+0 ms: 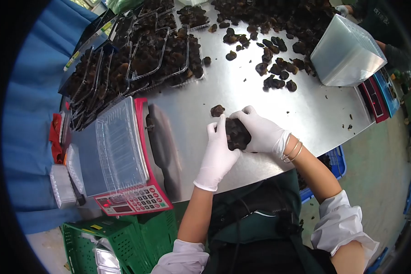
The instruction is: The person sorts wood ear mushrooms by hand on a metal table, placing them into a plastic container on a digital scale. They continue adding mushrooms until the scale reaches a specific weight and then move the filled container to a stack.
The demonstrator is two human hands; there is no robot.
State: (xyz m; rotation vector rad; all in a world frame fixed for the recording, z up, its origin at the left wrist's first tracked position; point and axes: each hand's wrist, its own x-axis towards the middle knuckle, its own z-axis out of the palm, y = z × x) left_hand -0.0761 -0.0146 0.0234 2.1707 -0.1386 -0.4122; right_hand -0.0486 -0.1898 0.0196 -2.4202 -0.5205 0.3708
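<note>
Both hands wear white gloves and meet over the metal table. My left hand [218, 155] presses against the near left side of a dark clump of wood ear mushrooms [237, 134], its thumb and fingers closed on it. From the right, my right hand [262, 132] wraps round the same clump, partly covering it. One loose mushroom piece [217, 110] lies on the metal just beyond my left fingertips. Left of my hands, a see-through plastic tray [123, 146] with nothing in it sits on a red digital scale [137, 201].
Several filled plastic trays [162, 59] are stacked at the back left. A big heap of mushrooms [278, 18] spreads across the far table [223, 86]. A stack of see-through trays [349, 52] stands at the right, near another person's arm. Green crates [118, 237] are below left, a blue basket [337, 162] below right.
</note>
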